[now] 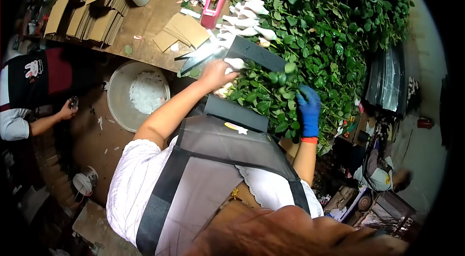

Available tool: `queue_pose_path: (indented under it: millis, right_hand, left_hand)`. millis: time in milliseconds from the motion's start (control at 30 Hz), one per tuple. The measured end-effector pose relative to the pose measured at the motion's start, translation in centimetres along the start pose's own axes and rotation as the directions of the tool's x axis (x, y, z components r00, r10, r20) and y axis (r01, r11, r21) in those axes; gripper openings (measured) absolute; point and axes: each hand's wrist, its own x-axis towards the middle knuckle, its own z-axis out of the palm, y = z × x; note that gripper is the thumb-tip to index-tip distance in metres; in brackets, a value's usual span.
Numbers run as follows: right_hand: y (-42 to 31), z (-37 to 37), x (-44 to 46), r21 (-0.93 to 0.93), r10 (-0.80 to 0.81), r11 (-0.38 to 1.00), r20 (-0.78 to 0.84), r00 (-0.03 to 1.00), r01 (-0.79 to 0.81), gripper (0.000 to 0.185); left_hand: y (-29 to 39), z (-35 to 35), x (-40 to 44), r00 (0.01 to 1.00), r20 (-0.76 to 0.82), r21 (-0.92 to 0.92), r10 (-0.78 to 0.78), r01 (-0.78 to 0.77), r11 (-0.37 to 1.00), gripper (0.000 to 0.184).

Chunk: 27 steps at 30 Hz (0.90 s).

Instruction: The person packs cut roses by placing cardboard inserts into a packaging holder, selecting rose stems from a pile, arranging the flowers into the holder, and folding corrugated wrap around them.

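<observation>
Closest in, the dark apron (213, 135) fills the lower middle, and from it both arms reach up the frame. The left arm angles up and right, elbow bent, bare left hand (218, 76) at centre, fingers bent together against the white-wrapped heads (236, 63); whether they grip, I can't tell. Right of centre, forearm nearly upright, the right hand (308, 106) wears a blue glove, fingertips up at the leaves; their spread or grip I can't make out. And the bunch (256, 89): mid-frame between two dark panels, glossy green leaves trailing rightward, pale heads to the left. Just beyond lie open scissors (203, 53), then loose cardboard pieces (181, 32), a pink tape dispenser (214, 4), and a big leafy heap (339, 9) crowding the upper right.
</observation>
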Motion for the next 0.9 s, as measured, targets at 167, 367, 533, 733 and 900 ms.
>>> queue_pose_path:
  millis: [167, 367, 533, 733, 900]
  right_hand:
    - [-4.9, 0.1, 1.1, -0.585, 0.276, 0.799, 0.150, 0.949, -0.140, 0.026]
    - [-14.6, 3.5, 4.5, -0.134, 0.186, 0.980, 0.386, 0.903, -0.145, 0.040]
    - [-10.8, 11.5, 5.6, -0.371, 0.127, 0.929, 0.336, 0.933, 0.008, 0.027]
    - [-11.2, 11.3, 5.6, -0.405, 0.155, 0.914, 0.330, 0.931, -0.008, 0.026]
    - [-10.0, 12.5, 5.2, -0.409, 0.171, 0.912, 0.318, 0.933, -0.028, 0.033]
  left_hand:
    - [-0.7, 0.9, -0.1, 0.996, -0.085, -0.035, 0.004, -0.007, 0.999, 0.027]
    - [1.3, -0.6, 0.0, 0.997, -0.074, -0.005, 0.021, -0.022, 1.000, 0.030]
    - [1.6, -1.6, 0.2, 0.999, -0.040, 0.056, 0.019, -0.017, 0.998, 0.032]
    - [1.7, -2.0, 0.2, 0.996, -0.086, 0.024, 0.010, -0.008, 1.000, 0.031]
    - [1.6, -2.9, -1.9, 0.937, -0.345, -0.200, -0.043, -0.029, 0.979, 0.021]
